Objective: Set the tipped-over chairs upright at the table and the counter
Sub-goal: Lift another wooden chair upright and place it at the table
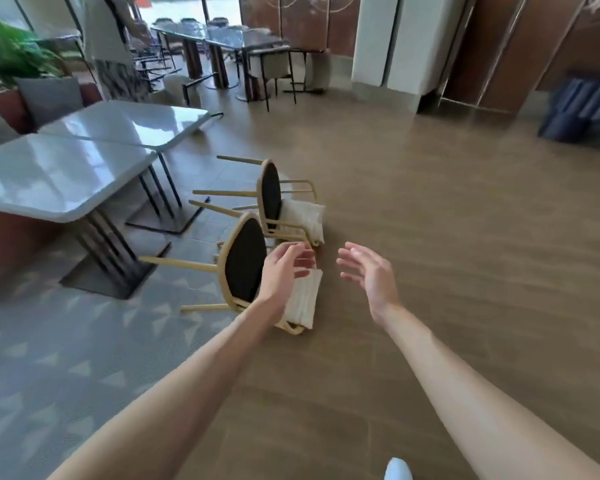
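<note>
No text, label or number can be read — frame blurred; nothing legible.

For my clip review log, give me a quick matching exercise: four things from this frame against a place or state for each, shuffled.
Things:
1. near chair
2. far chair
3. right hand
4. white table

States:
A. open, in the air over bare wood floor
B. standing upright at left
C. on its side, behind the left hand
D. on its side, farther away, with a pale cushion

Pairs: 1-C, 2-D, 3-A, 4-B

Wooden floor (430, 237), grey patterned carpet (66, 341)
</note>
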A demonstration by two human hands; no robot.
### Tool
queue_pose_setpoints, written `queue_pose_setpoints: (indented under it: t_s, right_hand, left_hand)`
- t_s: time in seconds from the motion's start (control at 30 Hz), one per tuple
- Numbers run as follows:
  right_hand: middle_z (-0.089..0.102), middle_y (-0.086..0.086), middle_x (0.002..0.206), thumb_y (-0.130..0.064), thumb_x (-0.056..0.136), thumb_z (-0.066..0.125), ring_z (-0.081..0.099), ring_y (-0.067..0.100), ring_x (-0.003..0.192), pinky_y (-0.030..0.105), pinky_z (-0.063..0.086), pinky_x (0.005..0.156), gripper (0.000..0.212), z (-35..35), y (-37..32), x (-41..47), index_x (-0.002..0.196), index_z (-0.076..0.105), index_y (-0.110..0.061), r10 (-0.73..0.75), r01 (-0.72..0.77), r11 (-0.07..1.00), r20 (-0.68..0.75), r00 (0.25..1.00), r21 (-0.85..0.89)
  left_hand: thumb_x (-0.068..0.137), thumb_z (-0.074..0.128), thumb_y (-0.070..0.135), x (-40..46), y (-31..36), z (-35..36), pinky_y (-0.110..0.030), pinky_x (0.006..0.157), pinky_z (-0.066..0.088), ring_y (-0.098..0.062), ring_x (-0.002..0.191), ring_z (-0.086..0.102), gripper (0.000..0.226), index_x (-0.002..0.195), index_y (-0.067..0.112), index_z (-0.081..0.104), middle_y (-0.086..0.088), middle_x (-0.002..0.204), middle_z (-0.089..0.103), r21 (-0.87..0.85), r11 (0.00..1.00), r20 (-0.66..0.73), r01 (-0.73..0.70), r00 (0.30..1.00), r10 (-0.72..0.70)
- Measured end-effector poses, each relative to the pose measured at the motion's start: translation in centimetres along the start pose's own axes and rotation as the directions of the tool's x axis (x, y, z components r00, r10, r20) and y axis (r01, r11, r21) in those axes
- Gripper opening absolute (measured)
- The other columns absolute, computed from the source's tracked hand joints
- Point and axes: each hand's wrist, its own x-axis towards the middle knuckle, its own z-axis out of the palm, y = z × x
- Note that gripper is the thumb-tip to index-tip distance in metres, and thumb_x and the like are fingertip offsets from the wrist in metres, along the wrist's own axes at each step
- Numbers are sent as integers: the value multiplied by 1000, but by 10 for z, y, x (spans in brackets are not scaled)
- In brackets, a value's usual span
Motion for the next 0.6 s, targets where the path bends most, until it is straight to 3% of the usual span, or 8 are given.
queue_pose_setpoints:
  t_s: [0.1, 0.27, 0.43, 0.6]
  right_hand:
    - [73, 7, 116, -19, 104, 50, 69, 26, 111, 43, 54, 98, 26, -4, -8, 74, 124, 66, -13, -5, 6, 1000, 81, 997, -10]
    - [72, 7, 120, -22, 104, 50, 67, 20, 112, 32, 52, 94, 29, -17, -29, 175, 127, 66, -13, 86, -43, 989, 318, 944, -141]
    - [73, 3, 115, -24, 103, 52, 68, 18, 109, 41, 54, 97, 21, -23, -39, 257, 115, 69, -22, 143, -41, 968, 415, 898, -246]
    - [73, 4, 117, -24, 104, 52, 68, 17, 109, 33, 55, 94, 27, -2, -39, 363, 123, 69, -17, 159, 33, 942, 531, 832, -334]
  left_hand:
    - [101, 54, 24, 53, -2, 37, -27, 71, 58, -21, 87, 75, 24, 100, 12, 74, -7, 93, 78, -22, 1000, -54, -18, 998, 17]
    - [100, 53, 22, 121, -6, 90, -38, 83, 56, -26, 92, 73, 22, 98, 12, 73, -9, 94, 78, -112, 992, -310, 53, 947, -86]
    - [99, 53, 18, 175, -1, 109, -45, 88, 56, -29, 96, 72, 20, 97, 11, 72, -8, 95, 78, -164, 985, -446, 57, 886, -126]
    - [99, 51, 14, 276, -4, 111, -44, 82, 56, -26, 86, 71, 20, 94, 10, 71, -11, 92, 76, -231, 973, -544, -2, 830, -127]
